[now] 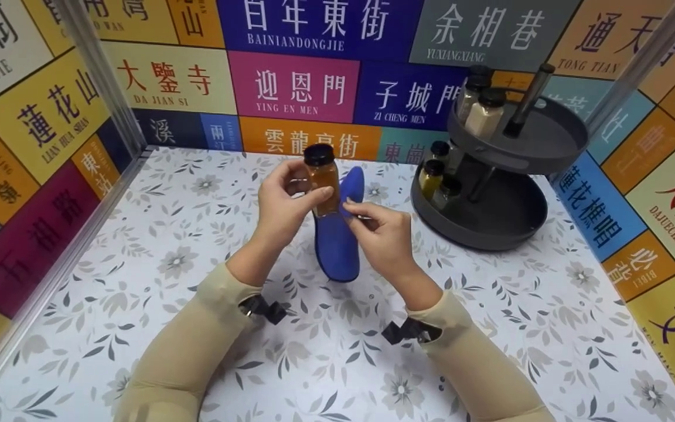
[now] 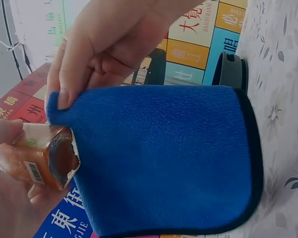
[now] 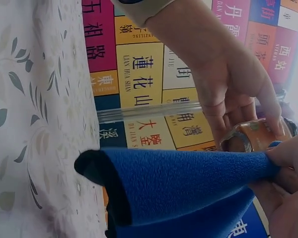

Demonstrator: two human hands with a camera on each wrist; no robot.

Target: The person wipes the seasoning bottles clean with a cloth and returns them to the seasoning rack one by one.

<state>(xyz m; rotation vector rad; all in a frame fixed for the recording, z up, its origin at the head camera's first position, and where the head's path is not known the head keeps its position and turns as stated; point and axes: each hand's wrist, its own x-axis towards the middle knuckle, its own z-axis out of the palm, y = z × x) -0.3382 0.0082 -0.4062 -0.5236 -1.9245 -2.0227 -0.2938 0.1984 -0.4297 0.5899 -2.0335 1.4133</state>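
Note:
My left hand [image 1: 283, 202] grips a spice jar [image 1: 324, 184] with a black lid and orange-brown contents, upright above the table. In the left wrist view the jar [image 2: 39, 158] shows its bottom and a barcode label. Beside it, my right hand [image 1: 385, 237] pinches a blue cloth [image 1: 337, 249] with a dark edge between thumb and fingers. The cloth hangs down from that pinch, close against the jar. From the right wrist view, the cloth [image 3: 188, 173] drapes in a fold below the jar [image 3: 258, 134].
A dark two-tier round rack [image 1: 484, 225] stands at the back right, with several black-lidded jars on its tiers. The table [image 1: 197, 351] wears a white leaf-patterned cover. Colourful sign-printed walls [image 1: 296, 79] enclose the back and sides.

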